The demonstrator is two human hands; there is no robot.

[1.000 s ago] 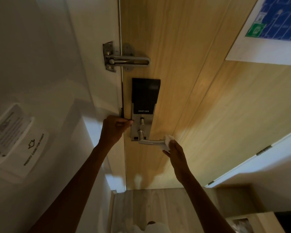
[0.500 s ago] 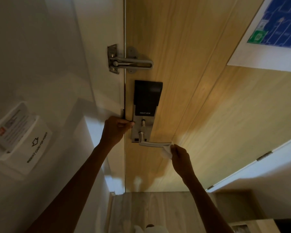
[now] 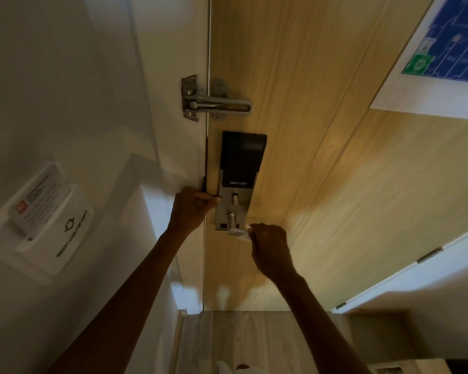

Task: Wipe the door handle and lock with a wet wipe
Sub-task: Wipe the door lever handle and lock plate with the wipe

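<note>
Right hand (image 3: pixel 270 249) is wrapped over the door handle (image 3: pixel 234 228), fingers closed on the wet wipe (image 3: pixel 245 237); only a small white edge of the wipe shows at the thumb side, pressed against the lever. Half a second ago the same hand was at the free tip of the lever with the wipe hanging below it; a second ago it was also out at that end. It has since slid inward along the lever, so most of the lever is now covered and only its stub near the spindle stays visible.

Left hand (image 3: pixel 192 209) is unchanged: fingers curled shut around the door edge (image 3: pixel 205 184), just left of the lock plate, thumb tip touching the plate's left border.

Lock (image 3: pixel 239 182): black upper panel labelled SMART LOCK, silver lower plate with a small thumb-turn above the handle spindle. No wipe contact on the panel in this frame.

Swing-bar door guard (image 3: pixel 216 102) sits above the lock, bar lying across the gap between frame and wooden door (image 3: pixel 322 130), same as before.

On the left wall, the key-card holder (image 3: pixel 46 214) keeps its place. Blue evacuation plan (image 3: pixel 449 49) at upper right of the door.
</note>
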